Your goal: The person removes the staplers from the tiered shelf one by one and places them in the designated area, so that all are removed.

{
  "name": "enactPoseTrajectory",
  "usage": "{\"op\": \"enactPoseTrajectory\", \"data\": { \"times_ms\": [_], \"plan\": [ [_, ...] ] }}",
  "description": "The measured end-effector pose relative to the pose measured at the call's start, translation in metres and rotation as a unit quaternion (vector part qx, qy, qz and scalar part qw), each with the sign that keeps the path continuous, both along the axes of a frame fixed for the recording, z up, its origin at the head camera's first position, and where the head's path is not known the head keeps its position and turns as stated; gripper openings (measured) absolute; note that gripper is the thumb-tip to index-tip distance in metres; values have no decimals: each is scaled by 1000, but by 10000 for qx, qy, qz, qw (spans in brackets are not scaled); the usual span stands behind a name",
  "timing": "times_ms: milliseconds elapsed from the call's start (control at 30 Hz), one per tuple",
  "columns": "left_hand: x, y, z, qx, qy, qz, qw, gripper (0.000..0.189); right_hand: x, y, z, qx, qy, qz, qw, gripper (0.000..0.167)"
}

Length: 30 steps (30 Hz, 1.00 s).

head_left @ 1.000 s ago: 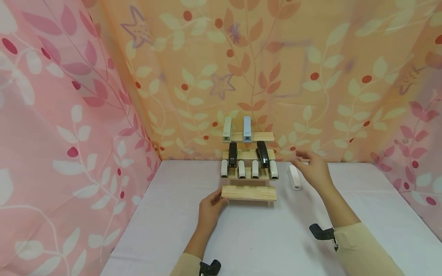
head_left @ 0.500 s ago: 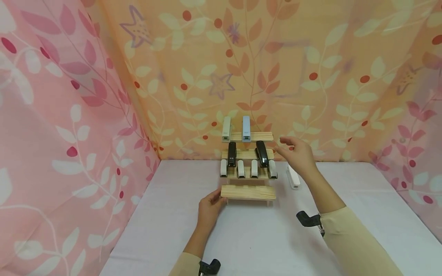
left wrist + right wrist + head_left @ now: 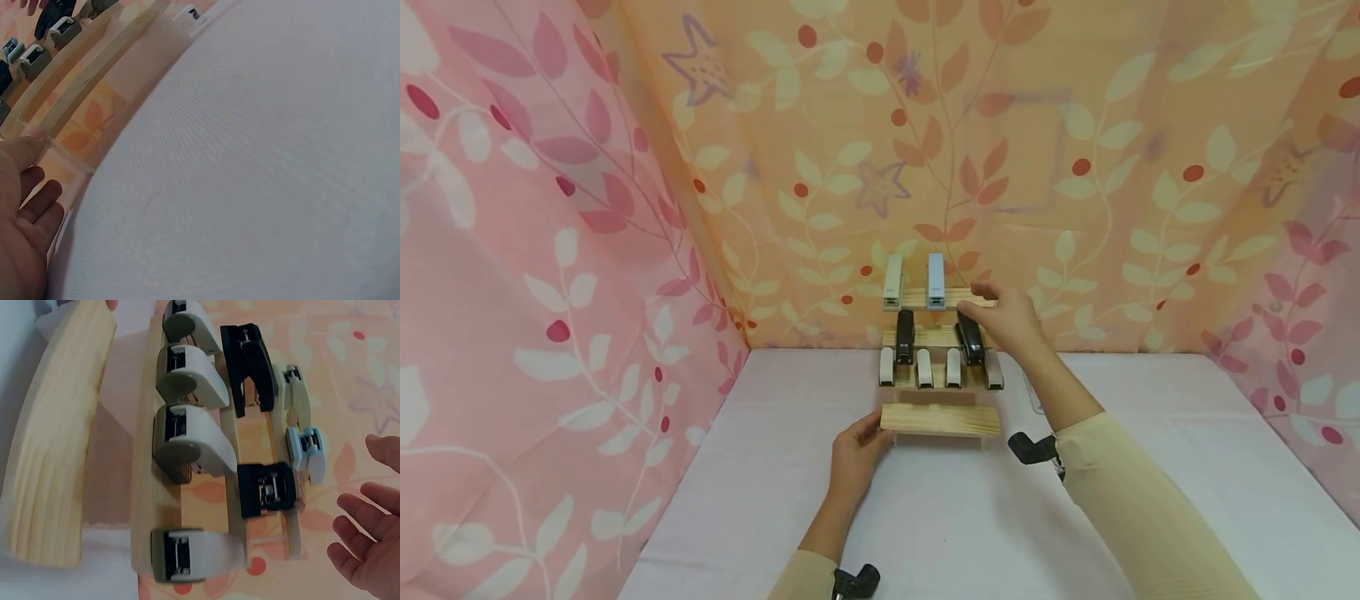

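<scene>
A wooden step rack (image 3: 940,420) stands on the table with staplers on its tiers. My left hand (image 3: 854,458) grips the left end of its lowest board, the thumb on the edge in the left wrist view. My right hand (image 3: 1011,321) hovers at the right end of the top tier, fingers spread and holding nothing in the right wrist view. Nearby are a light blue stapler (image 3: 936,282), a pale green stapler (image 3: 892,282) and a tilted black stapler (image 3: 970,337). Another black stapler (image 3: 906,337) is further left. Several white staplers (image 3: 194,434) line the tier below.
A loose white stapler (image 3: 189,19) lies on the table right of the rack, mostly hidden by my right forearm in the head view. Floral curtains (image 3: 820,167) hang behind and to the left of the white-covered table (image 3: 940,533).
My right hand has moved left and up, from above the loose white stapler to the top tier's right end. My left hand keeps its place on the lowest board.
</scene>
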State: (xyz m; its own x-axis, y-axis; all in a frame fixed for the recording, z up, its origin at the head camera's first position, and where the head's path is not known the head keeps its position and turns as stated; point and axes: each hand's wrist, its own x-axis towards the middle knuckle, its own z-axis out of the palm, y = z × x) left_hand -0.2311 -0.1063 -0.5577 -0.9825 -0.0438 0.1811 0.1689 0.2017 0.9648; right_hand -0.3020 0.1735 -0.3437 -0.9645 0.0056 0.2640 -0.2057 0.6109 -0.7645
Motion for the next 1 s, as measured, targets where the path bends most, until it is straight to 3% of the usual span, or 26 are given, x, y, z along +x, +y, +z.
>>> {"op": "enactPoseTrajectory", "data": {
  "times_ms": [467,633,1000],
  "plan": [
    [-2,1,1,44,95,-49,9999,49,-37,-26,-8,-69,90,141,9998,63],
    [-3,0,2,-7,131,-30,9999,49,-43,-31,-8,-216,-3,154,9996,63],
    [0,0,1,-16,165,0,9999,50,-49,-41,-16,188,7,-146,9997,53]
  ]
}}
